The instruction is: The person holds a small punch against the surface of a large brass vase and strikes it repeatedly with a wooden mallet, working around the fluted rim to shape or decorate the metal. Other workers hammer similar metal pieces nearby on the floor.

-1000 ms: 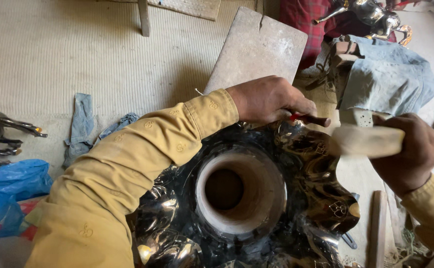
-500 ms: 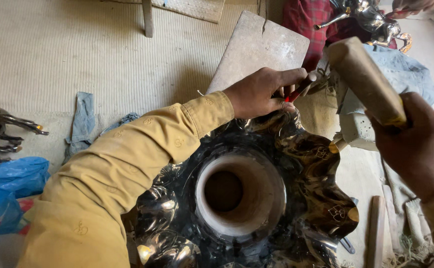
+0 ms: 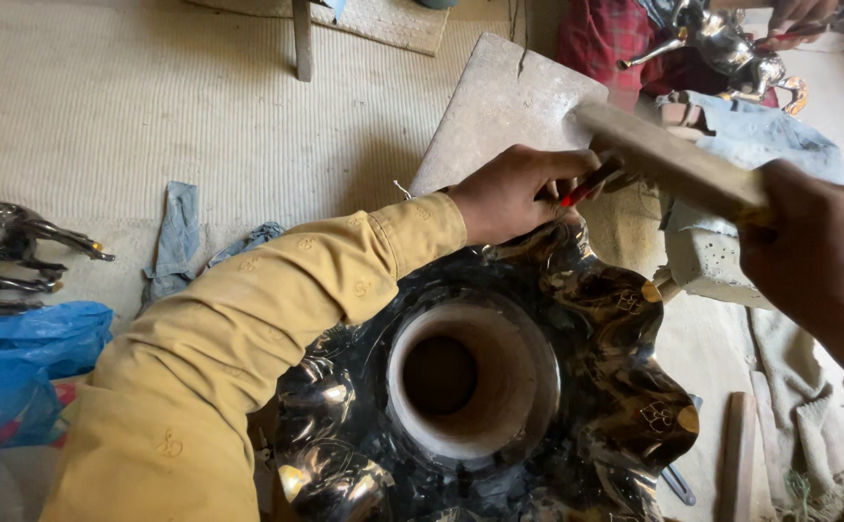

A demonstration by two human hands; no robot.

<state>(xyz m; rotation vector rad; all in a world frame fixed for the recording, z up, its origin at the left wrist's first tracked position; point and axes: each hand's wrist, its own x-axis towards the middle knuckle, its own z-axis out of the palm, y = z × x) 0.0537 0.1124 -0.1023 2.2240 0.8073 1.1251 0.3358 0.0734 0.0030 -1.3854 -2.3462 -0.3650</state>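
Woven floor matting (image 3: 151, 106) under a shiny metal bowl-shaped piece (image 3: 576, 387) with a wavy rim, being worked by two hands.

Left hand (image 3: 514, 193) is curled tight around a small red-handled tool (image 3: 581, 190), pressing it against the far rim of the metal piece, which sits close below the camera around a pale round opening (image 3: 470, 377). Right hand (image 3: 818, 261) is clenched on a wooden mallet (image 3: 668, 159), angled just above the tool. Beyond lies a stone slab (image 3: 499, 106); blue plastic bag (image 3: 16, 367) at left.

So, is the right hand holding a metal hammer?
No, the right hand grips a wooden mallet, raised near the left hand at the edge of the shiny metal piece.
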